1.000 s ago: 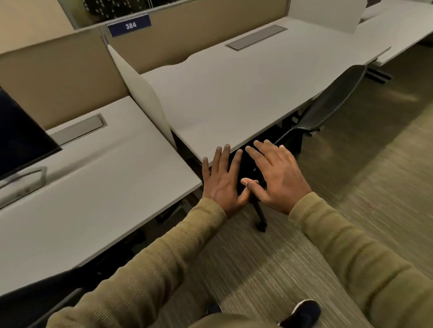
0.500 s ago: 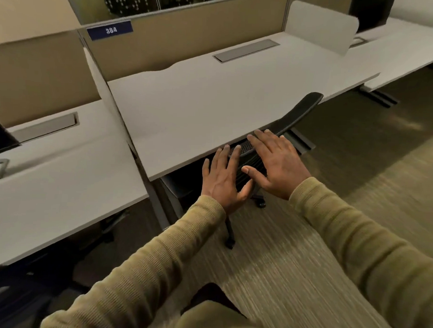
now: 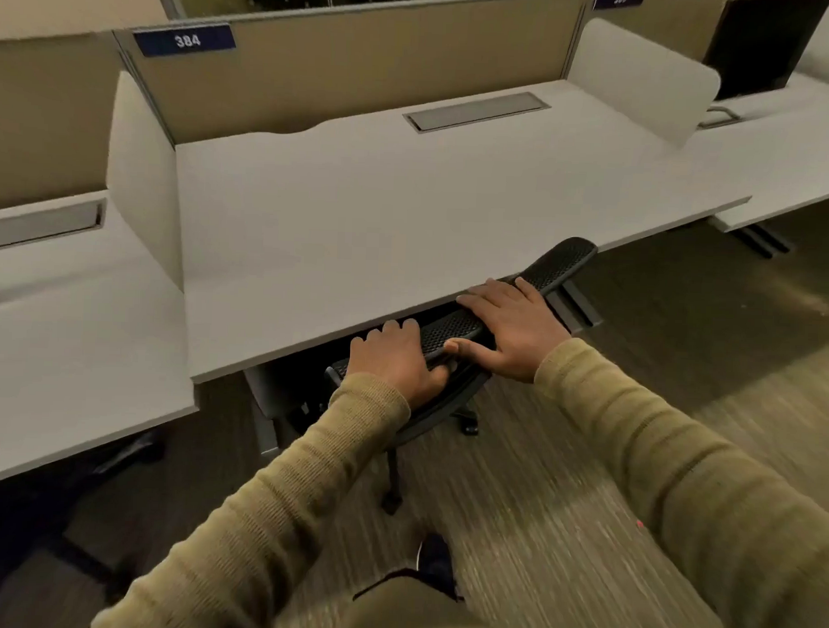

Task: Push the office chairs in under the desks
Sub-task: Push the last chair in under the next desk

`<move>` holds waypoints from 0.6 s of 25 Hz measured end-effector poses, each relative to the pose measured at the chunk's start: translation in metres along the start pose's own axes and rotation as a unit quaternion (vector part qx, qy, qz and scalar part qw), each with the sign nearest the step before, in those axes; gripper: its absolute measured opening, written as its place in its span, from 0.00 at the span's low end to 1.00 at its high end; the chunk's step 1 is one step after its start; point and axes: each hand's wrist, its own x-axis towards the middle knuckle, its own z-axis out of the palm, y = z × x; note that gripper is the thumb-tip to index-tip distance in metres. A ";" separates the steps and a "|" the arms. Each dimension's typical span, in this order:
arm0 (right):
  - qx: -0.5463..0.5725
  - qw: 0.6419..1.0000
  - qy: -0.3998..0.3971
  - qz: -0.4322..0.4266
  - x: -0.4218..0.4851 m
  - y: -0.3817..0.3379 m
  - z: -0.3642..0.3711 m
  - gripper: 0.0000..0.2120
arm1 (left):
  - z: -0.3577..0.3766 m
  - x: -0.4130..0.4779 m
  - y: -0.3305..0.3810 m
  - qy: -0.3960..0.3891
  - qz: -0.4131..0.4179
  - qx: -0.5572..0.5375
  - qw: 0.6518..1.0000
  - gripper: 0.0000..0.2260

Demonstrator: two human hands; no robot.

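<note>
A black mesh office chair (image 3: 557,267) stands at the front edge of the white desk (image 3: 383,218) marked 384. Its backrest top touches the desk edge, and its seat is hidden under the desk. My left hand (image 3: 397,360) wraps over the left part of the backrest top, fingers curled around it. My right hand (image 3: 511,326) lies over the middle of the backrest, fingers on top and thumb underneath. The chair's base and castors (image 3: 392,498) show on the carpet below.
White side screens (image 3: 144,182) bound the desk left and right. Neighbouring desks flank it; the right one carries a dark monitor (image 3: 760,48). Another black chair base (image 3: 89,556) sits under the left desk. My shoe (image 3: 434,556) is on the striped carpet.
My view swung right and now faces desk 384 squarely. My hands went from flat and open on the backrest to gripping its top. The chair stands closer in against the desk edge.
</note>
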 end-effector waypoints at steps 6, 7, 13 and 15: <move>-0.011 0.996 0.019 -0.090 0.028 0.076 0.005 0.46 | 0.001 0.010 0.030 0.005 -0.012 0.016 1.000 0.27; -0.007 0.995 0.032 -0.091 0.029 0.084 0.007 0.44 | 0.003 0.007 0.033 0.013 -0.010 0.017 1.000 0.27; 0.020 0.996 0.022 -0.085 0.024 0.087 0.007 0.51 | 0.009 0.001 0.038 0.054 -0.012 0.036 0.998 0.23; 0.026 0.995 0.016 -0.095 0.016 0.096 0.006 0.53 | 0.013 -0.005 0.055 0.070 -0.011 0.054 0.996 0.22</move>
